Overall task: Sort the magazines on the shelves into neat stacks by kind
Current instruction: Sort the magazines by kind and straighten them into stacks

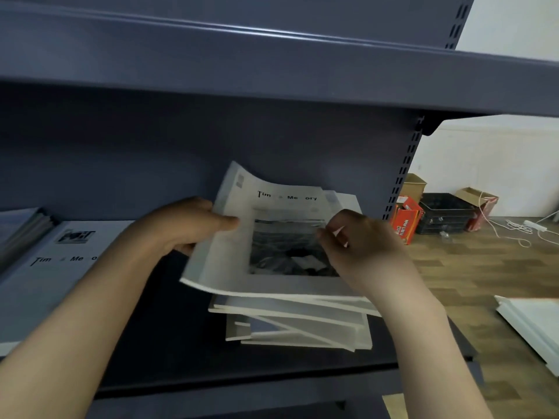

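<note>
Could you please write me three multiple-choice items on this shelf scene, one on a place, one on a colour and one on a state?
1. Where does the red carton stand?
A. On the upper shelf
B. On the floor to the right of the shelving
C. On the magazine stack

2. What colour is the shelving?
A. Dark blue-grey
B. White
C. Yellow

3. How is the top magazine placed?
A. Lying flat and untouched
B. Rolled into a tube
C. Held by both hands above the stack

Answers: 1 B, it sits on the wooden floor by a black crate. 2 A, every panel shows that colour. 3 C, the left hand and the right hand each grip a side.
</note>
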### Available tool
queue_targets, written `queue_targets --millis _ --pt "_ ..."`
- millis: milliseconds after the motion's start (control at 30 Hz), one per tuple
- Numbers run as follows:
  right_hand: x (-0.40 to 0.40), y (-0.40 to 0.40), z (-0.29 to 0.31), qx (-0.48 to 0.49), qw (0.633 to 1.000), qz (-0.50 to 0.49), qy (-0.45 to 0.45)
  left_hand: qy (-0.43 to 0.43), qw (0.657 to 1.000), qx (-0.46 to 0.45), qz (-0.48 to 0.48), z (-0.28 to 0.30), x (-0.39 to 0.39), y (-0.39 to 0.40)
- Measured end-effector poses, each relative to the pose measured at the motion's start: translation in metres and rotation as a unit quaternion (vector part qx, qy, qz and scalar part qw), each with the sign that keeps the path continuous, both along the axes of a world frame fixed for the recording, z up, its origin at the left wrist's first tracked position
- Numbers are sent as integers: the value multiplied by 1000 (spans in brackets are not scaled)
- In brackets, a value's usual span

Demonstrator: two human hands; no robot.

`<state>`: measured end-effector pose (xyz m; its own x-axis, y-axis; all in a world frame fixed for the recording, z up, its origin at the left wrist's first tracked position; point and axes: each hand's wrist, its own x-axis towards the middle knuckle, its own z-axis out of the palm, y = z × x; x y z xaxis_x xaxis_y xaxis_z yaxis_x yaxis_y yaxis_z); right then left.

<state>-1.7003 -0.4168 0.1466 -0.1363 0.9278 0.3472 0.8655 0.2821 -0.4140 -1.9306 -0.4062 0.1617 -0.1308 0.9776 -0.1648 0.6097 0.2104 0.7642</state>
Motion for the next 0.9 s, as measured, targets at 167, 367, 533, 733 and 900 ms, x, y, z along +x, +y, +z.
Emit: queue_targets --millis 167,367,533,733,900 --pt "-9 18 16 -60 997 56 7 -34 995 77 44 -3 -22 -26" --pt "-3 47 24 -112 993 -22 -35 -137 973 162 97 -18 -36 -72" --pt "-10 65 26 -200 974 -69 -77 -214 946 190 151 -46 -26 -93" --pt "-12 72 19 -233 964 -96 -83 -249 936 183 169 -63 -28 -97" --pt "-10 71 26 -247 960 -90 -98 -256 935 180 166 -68 -30 -94"
